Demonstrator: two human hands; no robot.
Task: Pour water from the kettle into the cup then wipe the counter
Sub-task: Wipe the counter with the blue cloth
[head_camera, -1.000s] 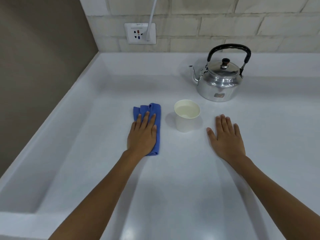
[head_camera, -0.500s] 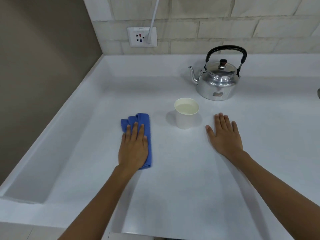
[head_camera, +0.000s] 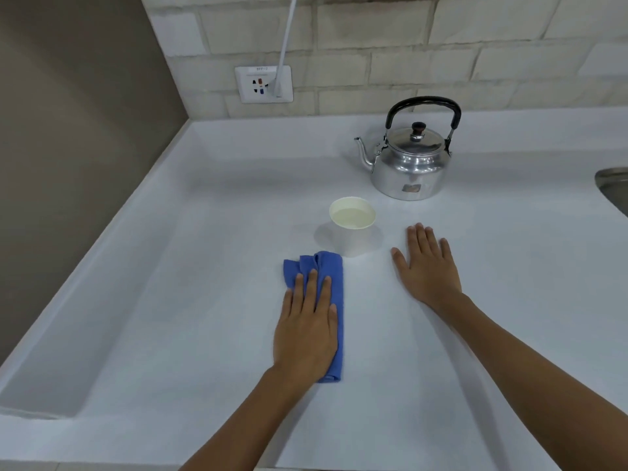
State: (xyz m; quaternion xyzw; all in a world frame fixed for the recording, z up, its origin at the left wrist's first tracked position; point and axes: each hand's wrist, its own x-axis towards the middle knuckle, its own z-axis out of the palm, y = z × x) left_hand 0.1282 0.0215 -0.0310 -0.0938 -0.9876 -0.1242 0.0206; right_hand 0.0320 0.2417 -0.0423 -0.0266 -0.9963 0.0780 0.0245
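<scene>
Both hands flat, left hand (head_camera: 306,329) on cloth (head_camera: 331,266)

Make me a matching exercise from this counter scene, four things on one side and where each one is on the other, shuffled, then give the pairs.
Things:
1. kettle
2. cup
3. blue cloth
4. right hand

Places:
A. pressed flat under the left hand
B. palm down on the bare counter, right of the cup
C. near the tiled wall, spout pointing left
D. between cloth and kettle, holding water

Pairs: 1-C, 2-D, 3-A, 4-B
</scene>
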